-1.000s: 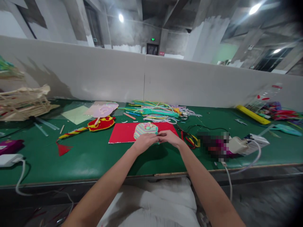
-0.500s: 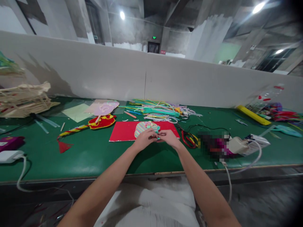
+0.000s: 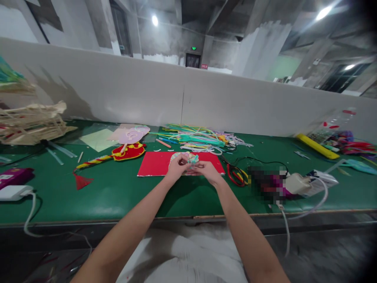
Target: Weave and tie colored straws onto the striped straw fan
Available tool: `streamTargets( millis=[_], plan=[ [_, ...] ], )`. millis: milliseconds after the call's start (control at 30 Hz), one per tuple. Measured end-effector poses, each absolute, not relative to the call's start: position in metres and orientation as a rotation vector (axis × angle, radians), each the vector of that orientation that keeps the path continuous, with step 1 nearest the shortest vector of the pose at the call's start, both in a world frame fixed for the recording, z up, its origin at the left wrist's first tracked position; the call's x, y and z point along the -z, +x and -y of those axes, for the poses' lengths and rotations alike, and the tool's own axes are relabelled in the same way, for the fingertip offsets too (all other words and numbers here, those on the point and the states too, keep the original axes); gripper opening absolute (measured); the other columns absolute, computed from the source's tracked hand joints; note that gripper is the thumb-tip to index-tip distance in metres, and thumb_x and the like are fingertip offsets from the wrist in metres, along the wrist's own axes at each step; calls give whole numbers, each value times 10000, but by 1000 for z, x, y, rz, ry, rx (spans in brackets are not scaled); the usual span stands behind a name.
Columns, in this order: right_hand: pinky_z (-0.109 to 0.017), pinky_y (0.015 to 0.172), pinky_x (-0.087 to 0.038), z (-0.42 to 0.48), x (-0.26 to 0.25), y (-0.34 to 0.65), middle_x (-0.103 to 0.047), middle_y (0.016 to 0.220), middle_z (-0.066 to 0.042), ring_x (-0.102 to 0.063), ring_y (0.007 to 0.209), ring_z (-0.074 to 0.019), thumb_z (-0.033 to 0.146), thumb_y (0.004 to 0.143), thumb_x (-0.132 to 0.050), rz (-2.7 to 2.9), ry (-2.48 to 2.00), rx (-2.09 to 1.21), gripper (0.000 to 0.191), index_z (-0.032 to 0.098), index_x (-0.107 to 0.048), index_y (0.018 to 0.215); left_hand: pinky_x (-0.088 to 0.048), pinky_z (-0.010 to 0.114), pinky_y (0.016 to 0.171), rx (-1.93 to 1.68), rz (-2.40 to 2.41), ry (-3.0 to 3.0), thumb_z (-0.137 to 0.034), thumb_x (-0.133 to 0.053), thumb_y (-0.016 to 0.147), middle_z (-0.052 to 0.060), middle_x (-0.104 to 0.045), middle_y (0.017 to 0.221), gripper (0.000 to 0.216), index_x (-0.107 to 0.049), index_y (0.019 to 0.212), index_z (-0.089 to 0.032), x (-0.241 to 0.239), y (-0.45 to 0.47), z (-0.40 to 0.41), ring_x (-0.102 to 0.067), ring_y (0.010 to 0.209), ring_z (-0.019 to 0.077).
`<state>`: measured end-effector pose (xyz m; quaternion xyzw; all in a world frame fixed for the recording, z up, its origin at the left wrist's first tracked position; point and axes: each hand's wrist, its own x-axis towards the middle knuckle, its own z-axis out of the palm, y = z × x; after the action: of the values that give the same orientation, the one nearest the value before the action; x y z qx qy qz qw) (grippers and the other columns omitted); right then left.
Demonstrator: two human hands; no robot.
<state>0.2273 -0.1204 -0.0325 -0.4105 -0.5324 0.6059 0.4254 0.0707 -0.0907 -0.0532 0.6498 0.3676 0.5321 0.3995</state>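
Note:
My left hand [image 3: 176, 167] and my right hand [image 3: 206, 169] meet over a red sheet [image 3: 153, 164] on the green table [image 3: 118, 192]. Both have their fingers curled around a small striped pastel craft piece [image 3: 192, 157], which peeks out between and above them. The left hand covers most of its left side. The right hand pinches at its lower right edge. What the fingertips grip beneath is hidden.
A heap of coloured strips [image 3: 200, 138] lies behind the red sheet. A red and yellow ornament with a tassel [image 3: 118, 154] sits left, wooden stick models [image 3: 29, 124] far left. Cables [image 3: 238, 173], a white plug block [image 3: 300, 182] and a yellow tube [image 3: 316, 146] lie right.
Both hands have shifted slightly away from me onto the red sheet, and the left hand now covers more of the striped piece.

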Motion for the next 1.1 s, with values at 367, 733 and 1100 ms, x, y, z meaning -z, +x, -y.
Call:
streamTargets(
  millis=[367, 733, 1100],
  plan=[
    [-372, 666, -541, 103, 45, 197, -673, 704, -40, -652, 651, -210, 382, 490, -757, 1203, -1017, -1435, 364, 169, -627, 756, -417, 214, 638, -1343, -942, 1575, -320, -569, 704, 4, -543, 803, 219, -516, 841, -157, 54, 58, 84, -509, 693, 92],
    [-337, 666, -538, 98, 61, 208, -640, 701, -6, -615, 588, -146, 325, 566, -719, 1239, -960, -1528, 329, 192, -587, 836, -434, 218, 613, -1114, -947, 1740, -275, -624, 634, 8, -551, 774, 216, -555, 785, -137, 45, 45, 87, -520, 670, 96],
    [-318, 649, -548, 98, 61, 203, -642, 673, 7, -617, 614, -134, 330, 560, -741, 1205, -881, -1534, 331, 180, -547, 782, -401, 214, 596, -1119, -916, 1471, -345, -684, 581, -38, -522, 629, 309, -484, 697, -141, 54, 49, 84, -502, 599, 85]
  ],
)
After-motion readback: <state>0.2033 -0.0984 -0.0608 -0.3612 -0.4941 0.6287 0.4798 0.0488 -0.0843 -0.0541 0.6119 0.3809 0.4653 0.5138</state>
